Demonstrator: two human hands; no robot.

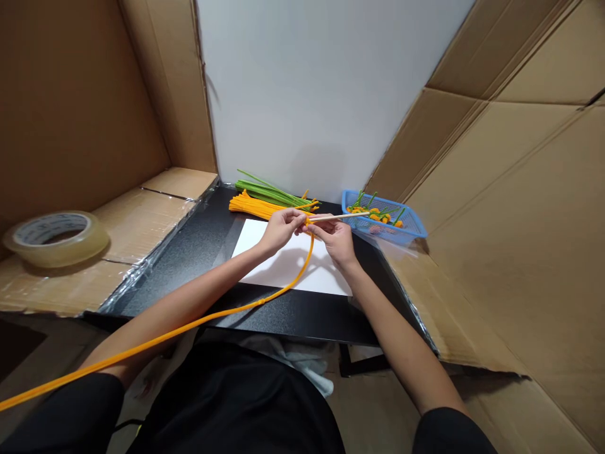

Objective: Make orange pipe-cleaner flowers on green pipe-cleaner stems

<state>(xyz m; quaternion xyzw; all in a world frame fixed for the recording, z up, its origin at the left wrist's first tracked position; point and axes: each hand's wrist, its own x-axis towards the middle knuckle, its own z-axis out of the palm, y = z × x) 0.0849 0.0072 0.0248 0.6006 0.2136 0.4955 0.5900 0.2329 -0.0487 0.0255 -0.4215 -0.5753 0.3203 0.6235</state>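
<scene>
Black shirt (246, 403), worn by the person, nearest. Hands, two, bare: left hand (282, 231) and right hand (338, 239), fingertips pinched together on a fuzzy orange strand (222, 313) where it meets a pale thin stick (348, 216); finer grip too small to tell. Strand held above a white sheet (249, 243) on the black bench (186, 268), its length curving down and crossing before the left forearm. Behind: orange bundle (250, 204), green bundle (258, 188). Right rear: blue basket (413, 226) containing orange-and-green pieces (375, 213). Far left: tape roll (70, 250) on cardboard (135, 221).
</scene>
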